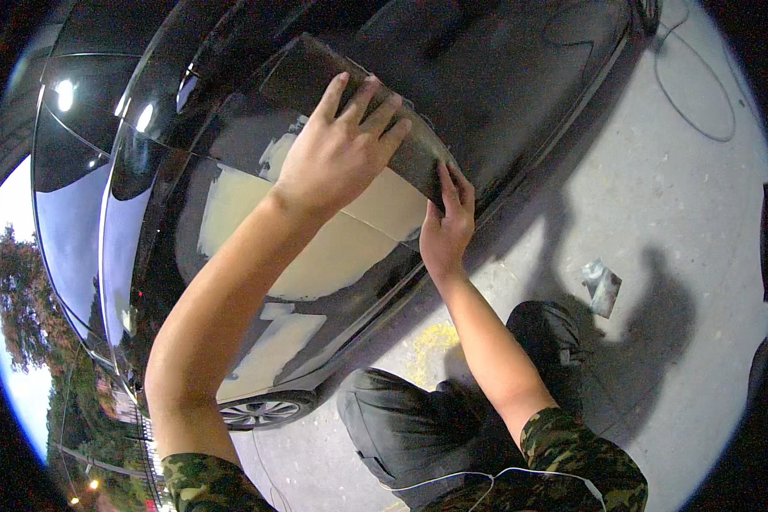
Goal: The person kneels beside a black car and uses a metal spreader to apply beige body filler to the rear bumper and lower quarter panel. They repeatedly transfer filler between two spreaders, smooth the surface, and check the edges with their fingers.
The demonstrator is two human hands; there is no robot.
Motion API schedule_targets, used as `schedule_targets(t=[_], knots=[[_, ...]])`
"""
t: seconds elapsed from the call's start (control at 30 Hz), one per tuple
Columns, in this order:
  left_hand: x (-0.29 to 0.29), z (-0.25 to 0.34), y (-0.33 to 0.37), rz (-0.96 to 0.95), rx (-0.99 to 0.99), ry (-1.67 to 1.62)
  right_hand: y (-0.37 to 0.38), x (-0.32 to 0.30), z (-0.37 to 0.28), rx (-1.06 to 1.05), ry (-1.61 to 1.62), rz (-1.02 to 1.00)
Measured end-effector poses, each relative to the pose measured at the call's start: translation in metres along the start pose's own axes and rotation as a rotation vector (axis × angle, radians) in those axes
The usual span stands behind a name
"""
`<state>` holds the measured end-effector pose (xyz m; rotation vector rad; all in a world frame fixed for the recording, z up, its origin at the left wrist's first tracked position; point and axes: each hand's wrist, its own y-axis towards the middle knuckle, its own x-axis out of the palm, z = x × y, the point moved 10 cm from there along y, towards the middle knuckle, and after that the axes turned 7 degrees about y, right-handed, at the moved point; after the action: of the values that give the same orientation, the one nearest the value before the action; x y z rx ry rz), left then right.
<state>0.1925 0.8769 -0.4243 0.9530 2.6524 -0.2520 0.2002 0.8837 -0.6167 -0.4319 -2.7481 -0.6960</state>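
Observation:
A dark, brownish-grey flexible sheet (414, 154), perhaps sandpaper, lies curved against the side of a black car (495, 77). My left hand (337, 158) presses on the sheet with its fingers spread. At the sheet's lower end my right hand (448, 230) grips the edge, fingers on top and the thumb toward the near side. Below the sheet, a large patch of cream-coloured filler (316, 264) covers the panel, crossed by a seam. My left wrist and forearm hide part of this patch. A paler, smaller patch (273, 346) shows nearer the wheel.
The car's wheel (269, 412) is at the lower left. On the grey floor (657, 188) are a crumpled scrap (603, 288), a yellow mark (433, 341) and a looping dark cable (700, 132). A white cord (452, 478) hangs across my bent legs.

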Motion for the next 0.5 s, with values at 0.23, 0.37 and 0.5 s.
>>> schedule_targets(t=[0.23, 0.37, 0.5], knots=[[0.005, 0.000, -0.022, 0.028, -0.028, -0.065, -0.011, 0.008, -0.001, -0.003, 0.017, -0.012], [0.006, 0.004, -0.045, -0.011, -0.065, -0.069, -0.031, 0.015, -0.004, -0.010, -0.018, -0.059], [0.008, 0.006, -0.066, -0.061, -0.075, -0.131, -0.052, 0.022, -0.006, 0.027, 0.028, -0.059]])
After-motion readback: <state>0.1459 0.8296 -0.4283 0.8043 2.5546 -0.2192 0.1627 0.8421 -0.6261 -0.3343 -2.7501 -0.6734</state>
